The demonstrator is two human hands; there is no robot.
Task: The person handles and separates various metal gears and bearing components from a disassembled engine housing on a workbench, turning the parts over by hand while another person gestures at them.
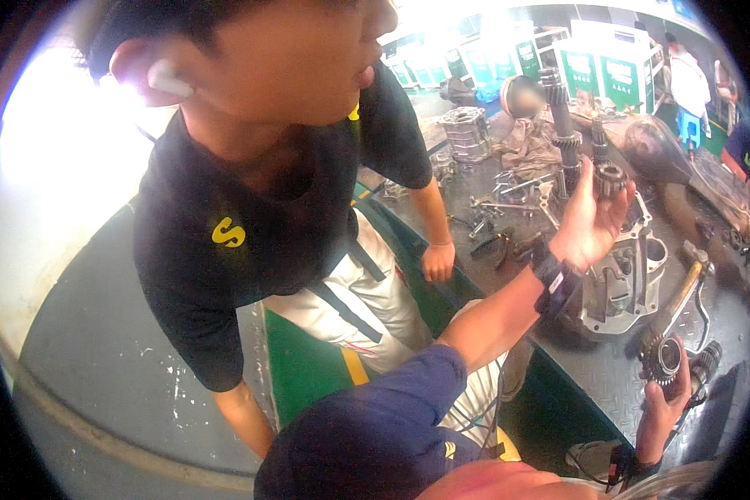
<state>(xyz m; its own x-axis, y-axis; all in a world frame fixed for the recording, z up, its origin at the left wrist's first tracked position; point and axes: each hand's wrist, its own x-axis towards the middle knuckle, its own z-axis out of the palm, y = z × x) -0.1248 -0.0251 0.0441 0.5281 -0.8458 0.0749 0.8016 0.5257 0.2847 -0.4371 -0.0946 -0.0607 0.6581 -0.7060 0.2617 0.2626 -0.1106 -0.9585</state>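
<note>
My left hand (596,217) reaches over the metal bench, a black watch on its wrist. Thumb and fingers close around a toothed gear (612,178); a short splined shaft (598,137) rises just behind it. Nearer me, at the right, my right hand (665,410) grips a ring-shaped gear (662,359) with a wide central hole, the thumb along its side. Beside that gear lies another geared shaft (705,363). Between and below the hands stands an open grey metal gearbox housing (615,292). A tall shaft with several gears (563,125) stands upright left of my left hand.
A co-worker in a dark shirt (250,217) stands close on my left, one closed hand (438,262) by the bench edge. The bench holds loose tools (496,218), cloths (529,146), a ribbed metal block (467,135) and a long-handled tool (679,292). Green-and-white cabinets (608,71) stand beyond.
</note>
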